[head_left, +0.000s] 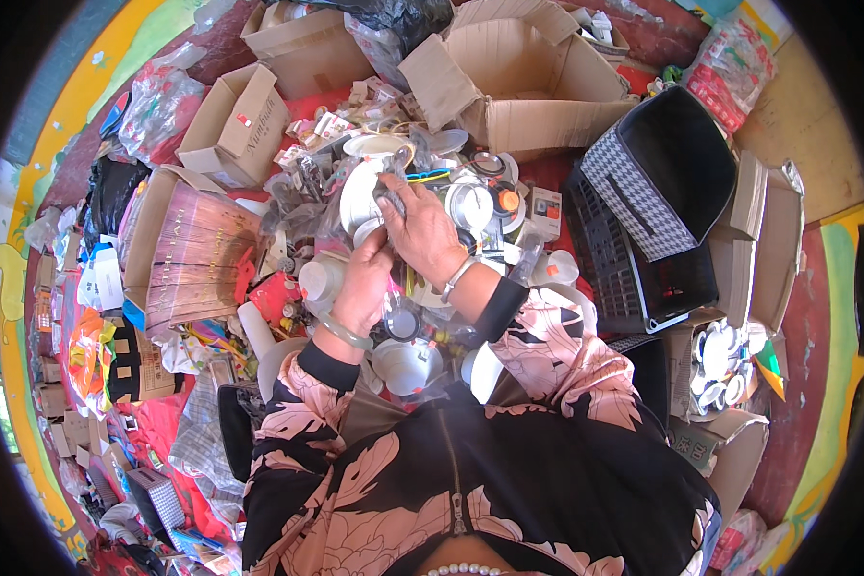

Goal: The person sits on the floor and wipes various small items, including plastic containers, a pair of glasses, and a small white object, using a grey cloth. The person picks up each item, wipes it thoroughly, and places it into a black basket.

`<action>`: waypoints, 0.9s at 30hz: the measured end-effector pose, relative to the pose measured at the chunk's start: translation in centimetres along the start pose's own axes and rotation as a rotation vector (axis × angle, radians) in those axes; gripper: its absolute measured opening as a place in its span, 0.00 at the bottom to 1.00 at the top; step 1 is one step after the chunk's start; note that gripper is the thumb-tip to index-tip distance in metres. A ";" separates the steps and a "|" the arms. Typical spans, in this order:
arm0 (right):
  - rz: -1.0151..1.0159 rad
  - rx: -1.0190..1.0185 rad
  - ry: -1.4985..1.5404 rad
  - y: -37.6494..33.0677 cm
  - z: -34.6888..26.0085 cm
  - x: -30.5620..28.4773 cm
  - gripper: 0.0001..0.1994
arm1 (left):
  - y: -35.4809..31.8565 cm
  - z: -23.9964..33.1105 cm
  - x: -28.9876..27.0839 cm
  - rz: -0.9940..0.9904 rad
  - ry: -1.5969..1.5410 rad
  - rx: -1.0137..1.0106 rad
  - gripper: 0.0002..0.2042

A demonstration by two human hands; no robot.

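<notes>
Close together over a heap of white round parts, my two hands work on a white round fixture [358, 195], which looks like a lamp part. My right hand [420, 228], a bracelet at its wrist, has its fingers curled on the fixture's right side, near some greyish clear plastic. Below it, my left hand [363, 286], with a pale green bangle, is closed with its fingertips at the fixture's lower edge. Right of them lie a silver-rimmed round part [469, 205] and an orange-capped piece [507, 201]. White cup-shaped parts [320, 279] sit nearer to me.
Open cardboard boxes [557, 123] stand at the back. On the right are a black bin with a houndstooth front [634, 187] and a black crate [605, 245]. A pinkish carton [197, 254] leans at left. Small boxes and plastic bags litter the red floor cover.
</notes>
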State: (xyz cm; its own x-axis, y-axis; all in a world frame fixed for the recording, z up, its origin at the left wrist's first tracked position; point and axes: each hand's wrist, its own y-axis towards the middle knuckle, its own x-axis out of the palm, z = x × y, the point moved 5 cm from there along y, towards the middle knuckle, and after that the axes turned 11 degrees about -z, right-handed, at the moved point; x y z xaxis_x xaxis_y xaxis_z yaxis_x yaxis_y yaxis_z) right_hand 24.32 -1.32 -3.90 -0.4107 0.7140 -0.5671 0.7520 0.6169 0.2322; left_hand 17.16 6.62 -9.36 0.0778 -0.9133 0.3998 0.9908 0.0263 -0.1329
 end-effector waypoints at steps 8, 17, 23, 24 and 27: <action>0.051 0.374 0.107 1.6 4.7 -0.8 0.25 | -0.4 -1.4 -0.1 -0.090 -0.178 -0.064 0.15; 0.158 0.541 1.239 0.8 4.5 -4.1 0.22 | 0.2 1.5 -1.2 -0.034 -0.405 0.114 0.16; -0.127 0.206 0.711 -1.2 4.7 5.5 0.30 | 0.7 0.7 -1.5 0.219 -0.356 0.268 0.11; -0.155 0.221 0.764 -1.3 4.1 5.5 0.28 | 0.6 0.8 -1.7 0.230 -0.322 0.308 0.11; -0.269 0.330 0.840 -2.1 3.4 6.1 0.23 | 0.4 1.9 -2.7 0.329 -0.282 0.418 0.11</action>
State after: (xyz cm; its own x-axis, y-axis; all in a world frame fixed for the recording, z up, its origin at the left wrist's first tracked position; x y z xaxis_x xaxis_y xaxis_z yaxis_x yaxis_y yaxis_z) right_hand 21.99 0.58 -10.57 -0.7321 0.6458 0.2169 0.6333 0.7625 -0.1325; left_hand 17.52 9.88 -8.80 0.3576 -0.6887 0.6307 0.8648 0.4992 0.0548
